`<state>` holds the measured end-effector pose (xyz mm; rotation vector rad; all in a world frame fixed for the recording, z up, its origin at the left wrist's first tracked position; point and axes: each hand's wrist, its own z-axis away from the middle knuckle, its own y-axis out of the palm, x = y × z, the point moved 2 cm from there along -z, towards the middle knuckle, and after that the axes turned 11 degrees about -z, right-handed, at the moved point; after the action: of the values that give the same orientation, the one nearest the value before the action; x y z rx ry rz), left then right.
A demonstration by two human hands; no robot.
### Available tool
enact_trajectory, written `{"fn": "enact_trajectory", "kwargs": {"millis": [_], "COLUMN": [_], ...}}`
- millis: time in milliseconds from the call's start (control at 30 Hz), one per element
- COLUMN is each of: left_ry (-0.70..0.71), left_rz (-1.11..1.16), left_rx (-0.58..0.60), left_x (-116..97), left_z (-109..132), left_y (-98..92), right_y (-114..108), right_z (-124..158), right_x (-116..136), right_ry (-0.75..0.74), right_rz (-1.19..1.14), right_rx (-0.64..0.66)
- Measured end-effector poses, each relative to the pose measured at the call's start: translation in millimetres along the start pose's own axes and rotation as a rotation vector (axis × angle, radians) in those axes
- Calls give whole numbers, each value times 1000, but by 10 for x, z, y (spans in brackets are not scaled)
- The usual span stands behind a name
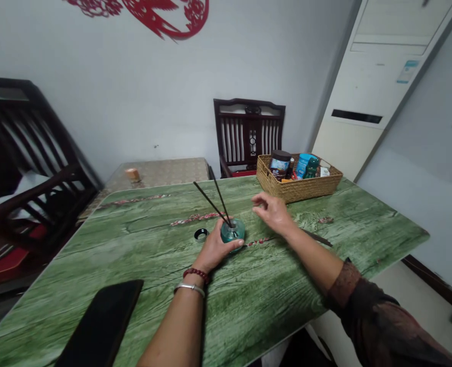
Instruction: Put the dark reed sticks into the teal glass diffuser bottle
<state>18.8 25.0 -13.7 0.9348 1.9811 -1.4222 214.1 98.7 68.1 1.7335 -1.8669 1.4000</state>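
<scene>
1. The left hand (216,250) is clamped around the near side of a teal glass diffuser bottle (233,232), which stands on the green wood-print table cover (248,316), near the middle of the table and slightly left.
2. Two black reed sticks (212,205) stand in the bottle's neck, leaning toward the far left, their tips apart. The glass and hand leave it unclear whether the bottle holds liquid.
3. The right hand (269,213) is apart from the left, raised over the table just right of the bottle. Its fingers curl loosely around nothing, and the wicker basket (298,189) is the nearest container.
4. A black ring cap (201,234) lies flat just left of the bottle, not touching it.
5. The basket, at the far right of the table, holds a dark labelled jar (280,164), a blue tub (304,164), a teal bottle (312,168) and a white carton (324,171).
6. A black phone (99,323) lies at the near left of the table.
</scene>
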Motion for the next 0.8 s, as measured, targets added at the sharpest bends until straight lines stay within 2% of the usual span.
{"fn": "enact_trajectory", "kwargs": {"millis": [67, 133, 233, 400, 800], "left_ry": [-13, -16, -5, -2, -17], "left_rz": [-8, -20, -37, -55, -37], "left_rx": [4, 0, -19, -9, -7], "left_x": [-1, -2, 5, 25, -22], "left_z": [-5, -12, -24, -30, -17], "left_y": [-3, -5, -5, -8, -15], "right_y": [-318, -589, -821, -826, -741], "right_z": [90, 213, 426, 659, 660], "right_x": [-173, -354, -591, -814, -847], "right_ry": [57, 164, 336, 471, 455], "right_rz": [198, 420, 706, 927, 905], "right_rx": [-14, 36, 139, 307, 337]}}
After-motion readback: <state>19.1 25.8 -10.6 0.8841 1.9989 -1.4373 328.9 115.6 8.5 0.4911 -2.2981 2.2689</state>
